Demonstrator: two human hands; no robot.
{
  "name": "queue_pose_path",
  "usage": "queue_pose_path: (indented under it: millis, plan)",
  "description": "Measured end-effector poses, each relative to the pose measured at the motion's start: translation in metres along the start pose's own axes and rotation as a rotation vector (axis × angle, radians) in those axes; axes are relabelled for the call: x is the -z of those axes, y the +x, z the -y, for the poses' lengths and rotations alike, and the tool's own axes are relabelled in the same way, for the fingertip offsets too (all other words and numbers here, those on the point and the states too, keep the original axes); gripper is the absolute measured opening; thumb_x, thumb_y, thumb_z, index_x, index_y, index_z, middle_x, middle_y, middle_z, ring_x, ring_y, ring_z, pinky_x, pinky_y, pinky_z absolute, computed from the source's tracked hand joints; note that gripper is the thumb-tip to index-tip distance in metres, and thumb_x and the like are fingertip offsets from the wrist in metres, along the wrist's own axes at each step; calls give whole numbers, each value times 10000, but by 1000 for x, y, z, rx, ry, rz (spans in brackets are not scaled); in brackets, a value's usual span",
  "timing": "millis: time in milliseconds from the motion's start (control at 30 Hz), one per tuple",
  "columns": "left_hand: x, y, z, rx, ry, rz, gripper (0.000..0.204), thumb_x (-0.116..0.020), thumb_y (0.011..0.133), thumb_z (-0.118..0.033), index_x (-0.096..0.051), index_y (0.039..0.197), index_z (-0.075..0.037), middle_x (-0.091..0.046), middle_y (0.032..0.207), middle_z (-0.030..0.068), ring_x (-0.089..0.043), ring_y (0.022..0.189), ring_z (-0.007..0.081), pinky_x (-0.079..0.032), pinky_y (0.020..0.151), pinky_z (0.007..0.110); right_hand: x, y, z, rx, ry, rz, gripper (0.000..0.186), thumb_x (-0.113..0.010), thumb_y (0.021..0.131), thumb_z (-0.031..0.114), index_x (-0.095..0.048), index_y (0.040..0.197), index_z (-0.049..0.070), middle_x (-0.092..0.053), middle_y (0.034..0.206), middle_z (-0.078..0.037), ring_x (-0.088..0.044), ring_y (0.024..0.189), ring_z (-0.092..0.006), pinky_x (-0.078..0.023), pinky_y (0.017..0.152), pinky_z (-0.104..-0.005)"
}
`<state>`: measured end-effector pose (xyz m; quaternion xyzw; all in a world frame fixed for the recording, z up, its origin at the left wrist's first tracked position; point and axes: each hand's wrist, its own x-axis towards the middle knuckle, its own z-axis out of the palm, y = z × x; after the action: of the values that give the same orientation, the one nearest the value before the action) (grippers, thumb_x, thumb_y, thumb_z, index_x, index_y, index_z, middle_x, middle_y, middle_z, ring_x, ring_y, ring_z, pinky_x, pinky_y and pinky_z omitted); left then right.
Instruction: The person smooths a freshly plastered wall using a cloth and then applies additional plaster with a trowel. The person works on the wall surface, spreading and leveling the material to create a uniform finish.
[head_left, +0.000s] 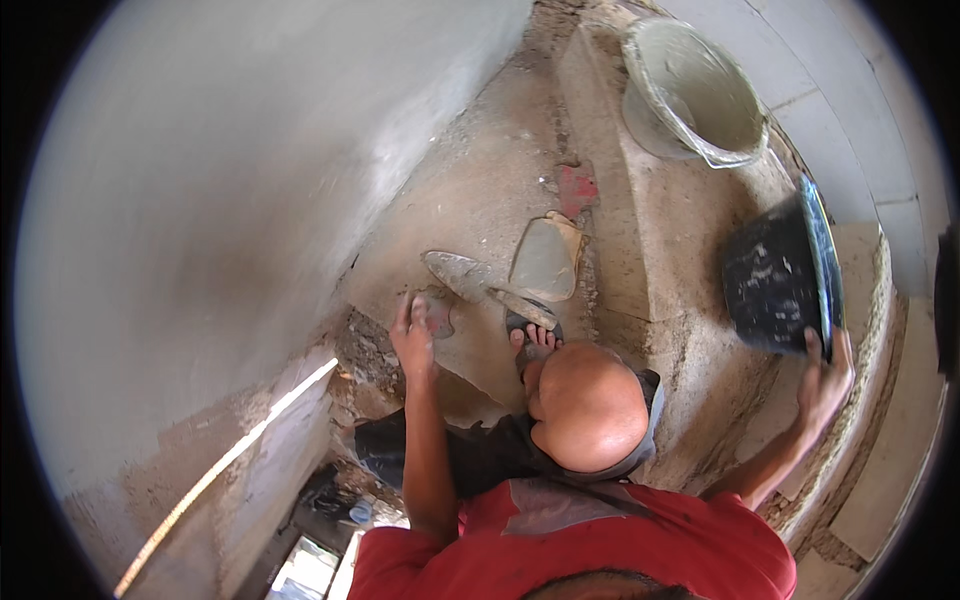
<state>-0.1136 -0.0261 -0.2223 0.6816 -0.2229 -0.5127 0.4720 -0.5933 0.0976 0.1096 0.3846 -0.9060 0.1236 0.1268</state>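
My right hand (825, 382) grips the rim of a black bucket (770, 275), which is tipped on its side on the steps at the right, its outside spattered with pale marks. My left hand (412, 338) hangs near the foot of the wall with its fingers slightly apart, beside a small pinkish-grey piece (438, 315); whether they touch cannot be made out. Ahead of my foot lies a pointed trowel (460, 274) smeared with grey, its handle toward my sandal. Just beyond it is a flat grey sheet (545, 257) with a tan edge.
A pale bucket (650, 115), coated inside with grey paste, stands on the upper step at the back right. A smooth grey wall (250, 150) rises on the left. Rubble (365, 350) lies along its base. A red patch (577, 190) marks the dusty floor.
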Motion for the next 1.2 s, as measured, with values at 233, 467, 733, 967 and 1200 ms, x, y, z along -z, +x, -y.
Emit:
queue_pose_path:
  millis: [233, 467, 733, 967, 1200]
  plan:
    - [-49, 5, -59, 238, -558, 448, 719, -531, 1088, -438, -384, 1549, 94, -511, 1544, 257, -514, 1427, 383, -416, 1201, 518, 107, -18, -9, 557, 119, 84, 249, -722, 975, 181, -677, 1020, -60, -618, 871, -123, -555, 771, -247, -433, 702, -402]
    - [-64, 36, -73, 443, -943, 528, 647, -336, 1145, -395, -356, 1565, 97, -410, 1614, 287, -413, 1504, 401, -368, 1244, 539, 161, 7, 42, 1162, 227, 365, 330, -551, 947, 253, -667, 974, -55, -615, 848, -175, -589, 784, -295, -448, 745, -467]
    - [-97, 108, -114, 436, -886, 514, 613, -277, 1151, -350, -336, 1559, 104, -416, 1601, 289, -441, 1472, 421, -397, 1219, 544, 90, 23, 287, 1790, 260, 463, 94, -667, 728, 65, -659, 794, -2, -661, 789, -131, -656, 760, -360, -521, 794, -531]
    - [-119, 165, -171, 298, -714, 543, 497, -346, 1142, -329, -552, 1401, 42, -683, 1256, 205, -667, 1158, 334, -566, 966, 487, 35, 16, 392, 1855, -11, 881, 136, -731, 670, -91, -700, 789, -32, -674, 753, -138, -692, 719, -345, -528, 602, -465]
    - [-185, 193, -117, 152, -683, 557, 240, -613, 1047, -187, -715, 1188, -22, -757, 1011, 132, -747, 795, 240, -624, 680, 432, -2, 29, 335, 1630, 113, 654, 192, -712, 669, -113, -680, 844, -42, -678, 819, -160, -693, 783, -385, -532, 647, -475]
